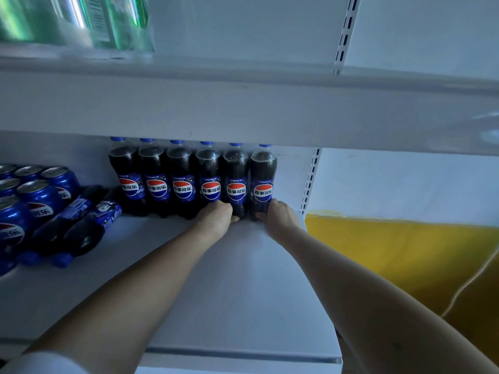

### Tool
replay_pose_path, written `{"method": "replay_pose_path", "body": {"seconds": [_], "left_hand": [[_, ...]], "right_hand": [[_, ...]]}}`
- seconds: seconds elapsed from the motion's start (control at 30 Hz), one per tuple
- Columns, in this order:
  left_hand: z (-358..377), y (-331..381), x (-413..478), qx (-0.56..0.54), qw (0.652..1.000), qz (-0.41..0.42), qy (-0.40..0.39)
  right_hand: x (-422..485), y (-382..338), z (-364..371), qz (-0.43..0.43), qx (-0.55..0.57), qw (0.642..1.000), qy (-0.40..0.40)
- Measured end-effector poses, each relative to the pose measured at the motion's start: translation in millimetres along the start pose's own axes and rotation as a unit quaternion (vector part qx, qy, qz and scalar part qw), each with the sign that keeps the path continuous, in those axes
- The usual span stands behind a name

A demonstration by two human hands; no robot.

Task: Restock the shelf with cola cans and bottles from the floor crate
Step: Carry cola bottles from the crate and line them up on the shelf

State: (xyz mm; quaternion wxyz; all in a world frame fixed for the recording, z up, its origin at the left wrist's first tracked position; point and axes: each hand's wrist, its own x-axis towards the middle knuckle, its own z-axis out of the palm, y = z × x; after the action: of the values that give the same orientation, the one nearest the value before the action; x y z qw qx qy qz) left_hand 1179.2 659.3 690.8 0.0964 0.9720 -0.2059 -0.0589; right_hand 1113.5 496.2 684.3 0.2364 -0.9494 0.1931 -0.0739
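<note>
Several cola bottles with blue caps stand upright in a row at the back of the white shelf. My left hand grips the base of the fourth bottle in the row. My right hand grips the base of the rightmost bottle beside the shelf's right end. Two more cola bottles lie on their sides at the left. Several blue cola cans stand in a cluster at the far left. The floor crate is out of view.
A white upper shelf overhangs the bottle row, and green bottles stand on it at top left. A slotted upright marks the shelf's right end. Beyond it are a yellow surface and a pale cable.
</note>
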Motion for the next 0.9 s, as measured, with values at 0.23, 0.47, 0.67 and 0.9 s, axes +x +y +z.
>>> {"method": "replay_pose_path", "body": {"seconds": [0.23, 0.47, 0.67, 0.9], "left_hand": [[2, 3, -8, 0.047, 0.999, -0.003, 0.024], [29, -16, -88, -0.257, 0.962, -0.008, 0.086], [18, -14, -174, -0.510, 0.855, 0.062, 0.070], [16, 7, -233, -0.627, 0.765, 0.144, 0.014]], "right_hand": [[-7, 0, -3, 0.007, -0.021, 1.000, -0.007], [-80, 9, 4, 0.012, 0.142, 0.989, 0.045], [-200, 21, -14, -0.047, 0.246, 0.967, 0.049], [-276, 8, -29, -0.006, 0.342, 0.936, 0.079]]}}
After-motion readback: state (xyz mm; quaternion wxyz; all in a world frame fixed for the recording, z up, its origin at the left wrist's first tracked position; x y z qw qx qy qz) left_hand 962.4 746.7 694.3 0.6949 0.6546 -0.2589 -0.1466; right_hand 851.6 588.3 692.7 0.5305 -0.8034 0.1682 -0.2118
